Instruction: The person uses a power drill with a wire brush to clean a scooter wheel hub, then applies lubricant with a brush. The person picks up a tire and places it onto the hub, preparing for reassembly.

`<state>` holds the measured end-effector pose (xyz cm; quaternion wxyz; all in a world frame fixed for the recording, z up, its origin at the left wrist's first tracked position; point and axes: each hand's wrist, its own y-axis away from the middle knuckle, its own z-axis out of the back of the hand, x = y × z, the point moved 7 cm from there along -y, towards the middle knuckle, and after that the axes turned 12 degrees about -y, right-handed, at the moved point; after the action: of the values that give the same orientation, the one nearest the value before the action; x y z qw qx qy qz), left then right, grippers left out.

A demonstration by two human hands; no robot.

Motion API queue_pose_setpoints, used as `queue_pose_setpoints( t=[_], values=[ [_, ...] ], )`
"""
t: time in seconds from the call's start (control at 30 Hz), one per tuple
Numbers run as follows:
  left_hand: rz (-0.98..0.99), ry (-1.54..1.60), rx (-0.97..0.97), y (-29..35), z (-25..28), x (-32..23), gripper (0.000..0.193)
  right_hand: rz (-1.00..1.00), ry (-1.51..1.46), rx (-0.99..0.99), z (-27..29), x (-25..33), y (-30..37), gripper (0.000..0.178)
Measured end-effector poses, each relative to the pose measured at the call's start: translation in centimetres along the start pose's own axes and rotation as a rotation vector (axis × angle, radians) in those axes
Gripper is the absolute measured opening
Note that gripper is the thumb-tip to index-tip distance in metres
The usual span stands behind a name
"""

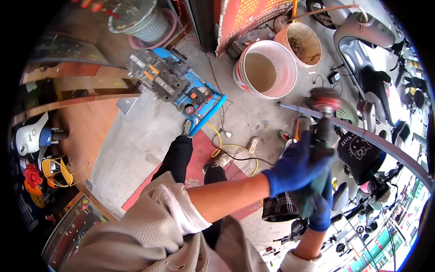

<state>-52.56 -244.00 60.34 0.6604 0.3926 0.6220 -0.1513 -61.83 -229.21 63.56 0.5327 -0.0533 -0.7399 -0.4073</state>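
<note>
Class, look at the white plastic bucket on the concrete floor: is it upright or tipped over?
Upright. The white plastic bucket stands on its base, its round open mouth facing up, showing murky liquid inside.

Both hands wear blue gloves, the left hand [297,165] and the right hand [321,211]. Cream sleeves are pushed up the forearms; dark trousers cover the legs.

Both gloved hands [306,181] grip an angle grinder [322,122]; disc on metal bar [385,145].
</note>
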Motion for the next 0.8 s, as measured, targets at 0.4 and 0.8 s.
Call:
queue_pose_setpoints(
  t=[0.4,0.8],
  values=[
    [0.561,-0.599,0.761,10.0,8.3,45.7,0.039,-0.197,0.701,-0.266,12.4,-46.7,-38.9,0.086],
    [0.534,-0.977,0.448,9.0,9.2,51.0,0.041,0.358,1.114,-0.364,11.4,-58.1,-45.1,0.090]
  ],
)
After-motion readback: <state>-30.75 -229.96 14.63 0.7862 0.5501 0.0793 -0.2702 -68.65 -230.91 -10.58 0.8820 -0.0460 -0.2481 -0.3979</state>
